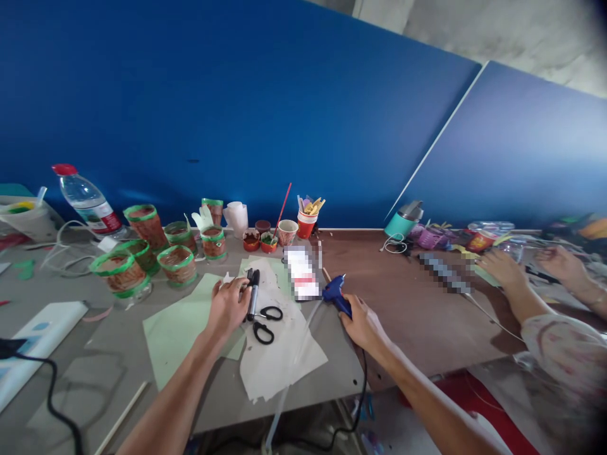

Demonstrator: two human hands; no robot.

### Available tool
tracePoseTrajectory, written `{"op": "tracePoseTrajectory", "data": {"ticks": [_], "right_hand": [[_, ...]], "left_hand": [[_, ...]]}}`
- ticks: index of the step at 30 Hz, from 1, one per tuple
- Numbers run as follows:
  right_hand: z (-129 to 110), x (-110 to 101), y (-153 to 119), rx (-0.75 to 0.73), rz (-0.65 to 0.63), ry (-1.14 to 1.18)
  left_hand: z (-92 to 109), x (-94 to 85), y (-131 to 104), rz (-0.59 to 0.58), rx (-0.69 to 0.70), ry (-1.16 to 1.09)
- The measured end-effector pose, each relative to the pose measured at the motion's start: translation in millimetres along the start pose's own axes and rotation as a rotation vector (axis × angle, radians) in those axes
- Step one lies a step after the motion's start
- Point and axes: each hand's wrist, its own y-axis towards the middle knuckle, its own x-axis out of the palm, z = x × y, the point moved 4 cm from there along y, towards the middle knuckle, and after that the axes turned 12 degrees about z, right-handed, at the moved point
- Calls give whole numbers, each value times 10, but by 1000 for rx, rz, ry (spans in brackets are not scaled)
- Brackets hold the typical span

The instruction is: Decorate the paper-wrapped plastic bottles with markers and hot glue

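Green-rimmed woven cups (142, 256), a water bottle (88, 202) and small paint pots (260, 241) are crowding the left-centre of the frame, while another person's hands (505, 268) are working at the right edge. At centre, the left hand (228, 306) is resting half-curled on white paper (279, 354), fingertips touching black markers (253, 292) beside scissors (264, 322). Just right of centre, the right hand (363, 323) is gripping a blue glue gun (336, 292).

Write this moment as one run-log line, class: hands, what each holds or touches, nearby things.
left hand: on black marker | right hand: grips blue glue gun | scissors on white paper between hands | co-worker's hands at right
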Motion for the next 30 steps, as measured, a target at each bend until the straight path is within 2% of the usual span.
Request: {"op": "tracePoseTrajectory", "data": {"ticks": [5, 10, 14, 19, 21, 26, 30], "right_hand": [[74, -25, 90, 10, 87, 146], [254, -35, 97, 29, 162, 153], [255, 30, 77, 25, 118, 104], [147, -19, 185, -4, -50, 30], [114, -91, 280, 7, -59, 30], [-93, -224, 669, 19, 63, 76], [-332, -74, 1119, 73, -41, -58]], "left_hand": [[-6, -8, 2, -3, -12, 2], [5, -10, -2, -10, -2, 12], [7, 2, -3, -30, -4, 17], [-9, 8, -3, -32, -4, 22], [-21, 3, -4, -15, -1, 20], [-60, 13, -17, 8, 8, 36], [-80, 33, -24, 7, 3, 30]]}}
